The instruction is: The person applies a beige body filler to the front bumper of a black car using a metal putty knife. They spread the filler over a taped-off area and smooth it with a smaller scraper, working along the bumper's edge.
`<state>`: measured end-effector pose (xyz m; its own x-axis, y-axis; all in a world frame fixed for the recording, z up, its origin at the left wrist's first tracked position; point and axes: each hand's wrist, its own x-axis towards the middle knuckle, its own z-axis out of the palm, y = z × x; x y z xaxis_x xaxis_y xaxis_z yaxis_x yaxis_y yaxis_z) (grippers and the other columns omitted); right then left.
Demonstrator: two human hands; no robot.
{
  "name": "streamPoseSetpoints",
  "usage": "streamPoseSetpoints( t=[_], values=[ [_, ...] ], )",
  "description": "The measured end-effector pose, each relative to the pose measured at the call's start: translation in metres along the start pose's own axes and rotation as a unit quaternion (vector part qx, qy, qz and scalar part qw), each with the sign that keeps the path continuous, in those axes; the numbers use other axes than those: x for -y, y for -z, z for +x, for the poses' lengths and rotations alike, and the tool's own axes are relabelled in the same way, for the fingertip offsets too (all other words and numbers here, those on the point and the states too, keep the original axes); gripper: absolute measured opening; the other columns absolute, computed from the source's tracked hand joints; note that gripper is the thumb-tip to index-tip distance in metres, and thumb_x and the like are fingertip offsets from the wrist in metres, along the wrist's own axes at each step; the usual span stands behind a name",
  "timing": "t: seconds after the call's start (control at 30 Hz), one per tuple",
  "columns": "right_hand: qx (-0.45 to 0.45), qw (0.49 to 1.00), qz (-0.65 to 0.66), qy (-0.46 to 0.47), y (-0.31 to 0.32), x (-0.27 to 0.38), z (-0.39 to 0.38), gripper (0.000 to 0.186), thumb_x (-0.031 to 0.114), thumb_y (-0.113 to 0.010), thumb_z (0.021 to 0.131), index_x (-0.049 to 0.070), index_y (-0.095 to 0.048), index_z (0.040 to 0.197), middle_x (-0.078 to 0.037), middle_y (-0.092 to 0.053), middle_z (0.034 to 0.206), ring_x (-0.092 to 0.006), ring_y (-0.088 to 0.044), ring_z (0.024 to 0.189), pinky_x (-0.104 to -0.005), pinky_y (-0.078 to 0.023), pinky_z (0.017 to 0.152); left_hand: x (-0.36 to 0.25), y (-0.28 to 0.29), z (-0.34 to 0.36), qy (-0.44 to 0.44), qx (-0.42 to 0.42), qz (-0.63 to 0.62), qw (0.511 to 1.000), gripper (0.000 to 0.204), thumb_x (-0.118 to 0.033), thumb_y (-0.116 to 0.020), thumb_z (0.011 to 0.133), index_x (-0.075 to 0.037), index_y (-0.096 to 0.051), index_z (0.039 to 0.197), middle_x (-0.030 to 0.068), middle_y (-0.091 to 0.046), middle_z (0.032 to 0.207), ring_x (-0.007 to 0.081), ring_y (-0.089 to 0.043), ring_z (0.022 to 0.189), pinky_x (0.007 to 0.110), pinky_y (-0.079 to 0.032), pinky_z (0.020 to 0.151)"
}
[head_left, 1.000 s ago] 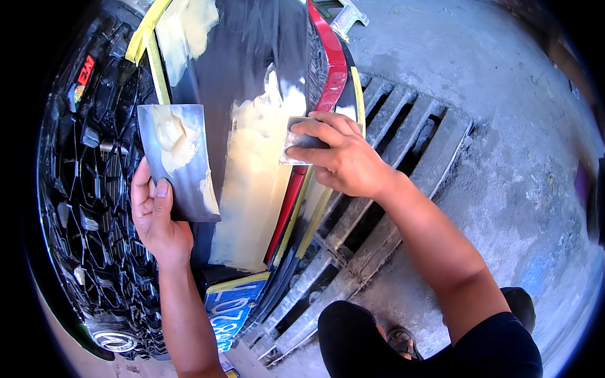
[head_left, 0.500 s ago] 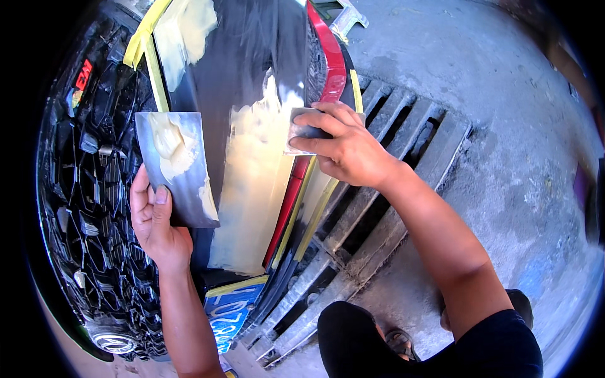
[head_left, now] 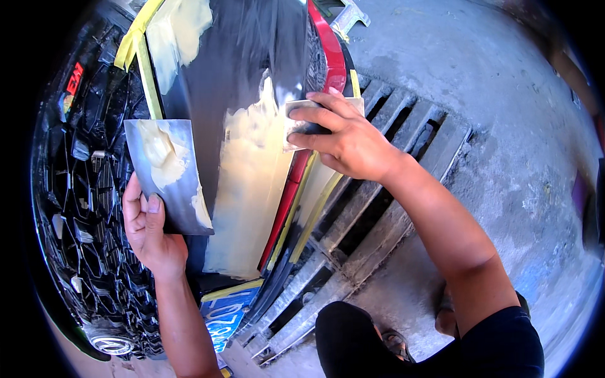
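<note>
My left hand [head_left: 153,230] grips a flat grey metal plate [head_left: 179,208] by its lower edge, thumb on top. A lump of cream-coloured filler paste [head_left: 165,154] sits on the plate, with a smear along its right edge. My right hand [head_left: 343,135] holds a smaller metal spreader [head_left: 296,113], fingers laid across its face. The spreader lies over the right edge of a broad cream filler patch [head_left: 249,183] on the dark car bumper [head_left: 230,57], by the red trim strip [head_left: 293,189]. Whether its blade touches the surface I cannot tell.
A black grille [head_left: 94,189] fills the left side. Yellow masking tape [head_left: 146,75] borders the panel, and a second filler patch [head_left: 179,34] lies at the top. Below is a blue licence plate [head_left: 227,315]. A slatted drain grate [head_left: 372,220] crosses the concrete floor [head_left: 504,126].
The left hand and its plate have shifted slightly left and down in the view. My right hand with the spreader has moved a little up and left. The whole view has shifted slightly.
</note>
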<state>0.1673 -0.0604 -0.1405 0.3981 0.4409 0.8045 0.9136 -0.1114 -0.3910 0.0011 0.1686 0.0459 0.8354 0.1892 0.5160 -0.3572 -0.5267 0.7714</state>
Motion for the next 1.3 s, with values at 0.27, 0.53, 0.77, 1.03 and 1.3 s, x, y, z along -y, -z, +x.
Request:
streamPoseSetpoints(
  t=[0.27, 0.53, 0.77, 1.03, 1.3],
  values=[
    [0.005, 0.999, -0.042, 0.011, 0.019, -0.009, 0.008, 0.049, 0.004, -0.076, 0.064, 0.019, -0.069, 0.110, -0.002, -0.050, 0.131, -0.0304, -0.040, 0.132, -0.0528, -0.031, 0.114, 0.000, -0.007, 0.001, 0.010, -0.018, 0.012, 1.000, 0.048, -0.009, -0.057, 0.093, 0.007, -0.042, 0.136, 0.0157, -0.056, 0.130, 0.0203, -0.055, 0.117, 0.034, -0.040, 0.104],
    [0.018, 0.998, -0.039, 0.039, 0.017, -0.029, 0.017, 0.055, -0.001, -0.075, 0.060, 0.017, -0.068, 0.111, -0.003, -0.049, 0.134, -0.0331, -0.039, 0.133, -0.0538, -0.033, 0.112, 0.005, -0.005, 0.000, -0.002, -0.010, 0.001, 1.000, 0.045, -0.007, -0.052, 0.094, 0.006, -0.042, 0.136, 0.0149, -0.054, 0.132, 0.0203, -0.053, 0.120, 0.033, -0.038, 0.106],
    [0.009, 0.996, -0.078, 0.043, 0.030, -0.024, 0.022, 0.039, 0.007, -0.070, 0.069, 0.018, -0.071, 0.106, -0.001, -0.052, 0.128, -0.0292, -0.041, 0.131, -0.0488, -0.032, 0.114, 0.003, -0.001, -0.003, 0.003, -0.043, 0.011, 0.999, 0.050, -0.008, -0.057, 0.093, 0.008, -0.039, 0.137, 0.0175, -0.054, 0.131, 0.0215, -0.054, 0.119, 0.035, -0.038, 0.105],
    [0.008, 0.990, -0.103, 0.096, 0.031, -0.033, 0.043, 0.032, 0.009, -0.066, 0.074, 0.019, -0.072, 0.104, 0.001, -0.054, 0.127, -0.0271, -0.042, 0.131, -0.0473, -0.031, 0.114, 0.001, -0.005, -0.003, -0.001, -0.030, 0.019, 0.999, 0.047, -0.008, -0.054, 0.093, 0.007, -0.041, 0.136, 0.0159, -0.054, 0.132, 0.0208, -0.053, 0.120, 0.034, -0.037, 0.105],
    [0.023, 0.996, -0.080, 0.035, 0.040, -0.036, 0.030, 0.044, 0.006, -0.073, 0.068, 0.020, -0.069, 0.110, -0.001, -0.050, 0.131, -0.0314, -0.040, 0.131, -0.0500, -0.033, 0.113, 0.001, -0.005, -0.003, 0.009, -0.025, 0.019, 0.999, 0.046, -0.007, -0.053, 0.094, 0.005, -0.042, 0.136, 0.0152, -0.054, 0.132, 0.0206, -0.053, 0.120, 0.034, -0.038, 0.106]
  ],
)
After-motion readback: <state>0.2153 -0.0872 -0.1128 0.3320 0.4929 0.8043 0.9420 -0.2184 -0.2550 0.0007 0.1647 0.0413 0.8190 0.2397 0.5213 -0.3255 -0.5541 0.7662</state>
